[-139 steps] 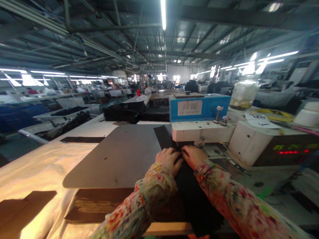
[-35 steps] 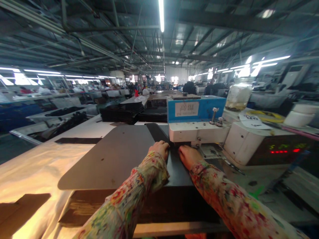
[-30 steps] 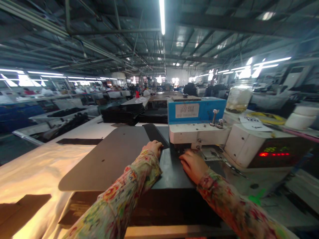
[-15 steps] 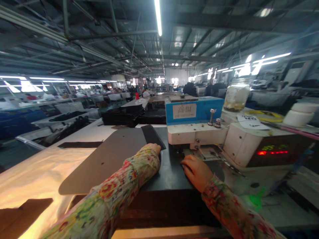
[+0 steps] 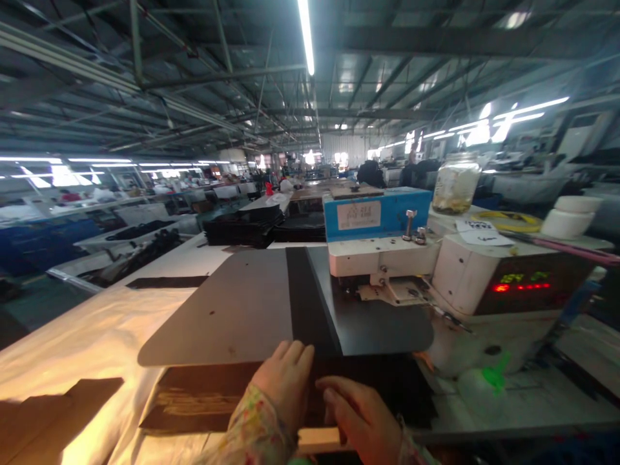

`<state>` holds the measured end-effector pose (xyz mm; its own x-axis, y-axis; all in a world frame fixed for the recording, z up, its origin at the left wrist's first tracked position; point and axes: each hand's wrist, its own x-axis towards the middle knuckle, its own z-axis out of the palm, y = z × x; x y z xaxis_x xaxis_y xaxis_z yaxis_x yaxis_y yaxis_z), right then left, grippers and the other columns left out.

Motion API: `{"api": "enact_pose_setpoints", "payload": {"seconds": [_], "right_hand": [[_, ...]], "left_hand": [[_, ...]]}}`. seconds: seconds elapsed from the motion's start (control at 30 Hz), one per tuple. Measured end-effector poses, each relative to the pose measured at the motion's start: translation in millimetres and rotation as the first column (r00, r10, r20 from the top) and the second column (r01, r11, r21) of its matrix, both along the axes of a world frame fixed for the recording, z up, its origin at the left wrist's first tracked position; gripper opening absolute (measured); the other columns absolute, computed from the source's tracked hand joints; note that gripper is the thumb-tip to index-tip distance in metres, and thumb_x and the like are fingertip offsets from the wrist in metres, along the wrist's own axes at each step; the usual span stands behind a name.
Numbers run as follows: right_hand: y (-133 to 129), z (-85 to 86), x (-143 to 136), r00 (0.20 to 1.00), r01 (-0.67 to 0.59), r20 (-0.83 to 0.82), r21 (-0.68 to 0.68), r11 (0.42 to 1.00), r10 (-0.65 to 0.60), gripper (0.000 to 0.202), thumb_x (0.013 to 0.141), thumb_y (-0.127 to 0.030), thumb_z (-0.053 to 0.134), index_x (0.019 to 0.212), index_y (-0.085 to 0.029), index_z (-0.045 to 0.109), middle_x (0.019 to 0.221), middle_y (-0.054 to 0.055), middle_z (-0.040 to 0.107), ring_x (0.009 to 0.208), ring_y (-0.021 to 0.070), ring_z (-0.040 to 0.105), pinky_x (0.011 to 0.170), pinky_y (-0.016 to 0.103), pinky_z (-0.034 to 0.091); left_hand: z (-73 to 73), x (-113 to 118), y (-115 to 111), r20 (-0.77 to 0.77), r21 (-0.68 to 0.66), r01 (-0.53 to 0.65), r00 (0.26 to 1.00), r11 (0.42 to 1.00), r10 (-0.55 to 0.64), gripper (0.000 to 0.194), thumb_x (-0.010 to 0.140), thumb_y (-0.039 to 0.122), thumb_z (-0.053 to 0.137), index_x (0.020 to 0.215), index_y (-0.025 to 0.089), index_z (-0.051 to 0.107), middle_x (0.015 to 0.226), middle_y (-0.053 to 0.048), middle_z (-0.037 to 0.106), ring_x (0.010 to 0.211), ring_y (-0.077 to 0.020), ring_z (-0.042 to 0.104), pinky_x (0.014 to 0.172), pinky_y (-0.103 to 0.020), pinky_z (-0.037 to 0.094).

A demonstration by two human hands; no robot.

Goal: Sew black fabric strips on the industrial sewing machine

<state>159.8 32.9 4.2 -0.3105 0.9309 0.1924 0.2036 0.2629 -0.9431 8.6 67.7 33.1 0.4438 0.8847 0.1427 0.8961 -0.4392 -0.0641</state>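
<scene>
A dark strip lies lengthwise on a smooth grey plate beside a white and blue machine. My left hand is at the plate's near edge, its fingers bent and close together over the strip's near end; whether it pinches anything is hidden. To its right, my right hand reaches over the dark stack below the plate, fingers curled and partly apart, with nothing plainly visible in them. Brown and black sheets are stacked beneath the plate's near edge.
Black stacks lie behind the plate. On the right are a glass jar, a white container, a lit display and a green object. A brown piece rests at the lower left.
Both hands have moved back toward me, off the plate's middle, and closer together. The dark strip now lies straight and flat along the plate, and the sheets below are more visible.
</scene>
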Motion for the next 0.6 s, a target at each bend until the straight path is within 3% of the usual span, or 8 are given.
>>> {"api": "enact_pose_setpoints", "payload": {"seconds": [0.1,0.2,0.27,0.33,0.43,0.5,0.6], "right_hand": [[-3,-12.3,-11,0.987,0.104,-0.101,-0.2,0.974,-0.126,0.054,0.079,-0.056,0.025,0.058,-0.016,0.054,0.049,0.0,0.048,0.046,0.0101,0.047,0.051,0.022,0.038],[-1,-18.8,-11,0.962,0.222,-0.104,-0.232,0.947,-0.251,0.055,0.072,-0.064,0.031,0.047,-0.017,0.047,0.047,-0.001,0.045,0.045,0.0097,0.044,0.049,0.021,0.037],[0,-19.2,-9,0.963,0.2,-0.126,-0.255,0.946,-0.237,0.054,0.071,-0.064,0.032,0.047,-0.017,0.045,0.047,-0.001,0.045,0.043,0.0095,0.042,0.044,0.021,0.034],[-1,-17.7,-6,0.969,0.184,-0.112,-0.267,0.946,-0.22,0.054,0.073,-0.062,0.03,0.045,-0.017,0.044,0.045,-0.001,0.044,0.042,0.0098,0.041,0.042,0.021,0.033],[-6,-15.3,1,0.979,0.203,0.041,-0.183,0.962,-0.198,0.053,0.078,-0.055,0.026,0.049,-0.018,0.051,0.049,0.001,0.048,0.048,0.0122,0.047,0.044,0.022,0.037],[-14,-15.2,7,0.98,0.159,0.144,-0.129,0.979,-0.14,0.047,0.08,-0.051,0.027,0.059,-0.022,0.057,0.059,0.002,0.055,0.058,0.0148,0.053,0.049,0.023,0.041],[-29,-16.6,16,0.976,0.088,0.206,-0.11,0.99,-0.064,0.032,0.083,-0.043,0.036,0.08,-0.021,0.058,0.08,0.002,0.059,0.072,0.015,0.055,0.061,0.026,0.045]], "left_hand": [[-12.3,12,-29,0.065,0.056,0.03,0.997,0.998,-0.034,0.033,0.071,0.018,0.044,0.103,0.02,0.052,0.088,-0.007,0.058,0.078,-0.0212,0.05,0.065,-0.03,0.046],[-10.6,18,-40,0.189,0.077,0.083,0.977,0.994,-0.096,0.021,0.077,0.021,0.038,0.086,0.025,0.057,0.083,-0.004,0.059,0.072,-0.0185,0.052,0.061,-0.029,0.047],[-3.5,19,-39,0.286,0.122,0.14,0.943,0.983,-0.17,0.023,0.081,0.023,0.034,0.08,0.025,0.056,0.082,-0.002,0.059,0.071,-0.0159,0.052,0.061,-0.027,0.047],[3.3,19,-33,0.34,0.238,0.207,0.898,0.949,-0.281,0.024,0.082,0.024,0.031,0.089,0.024,0.055,0.086,-0.002,0.06,0.075,-0.0147,0.053,0.066,-0.025,0.048],[8.1,22,-22,0.283,0.366,0.345,0.843,0.864,-0.457,0.028,0.083,0.023,0.031,0.105,0.02,0.048,0.102,-0.004,0.057,0.091,-0.0156,0.05,0.079,-0.025,0.045],[8.3,24,-19,0.231,0.312,0.438,0.826,0.843,-0.515,0.028,0.084,0.023,0.031,0.106,0.02,0.048,0.106,-0.002,0.056,0.095,-0.0157,0.049,0.081,-0.025,0.044],[8.3,28,-24,0.217,0.203,0.55,0.782,0.81,-0.585,0.023,0.083,0.024,0.036,0.099,0.022,0.052,0.099,0.0,0.06,0.084,-0.0138,0.053,0.072,-0.023,0.046]]}}
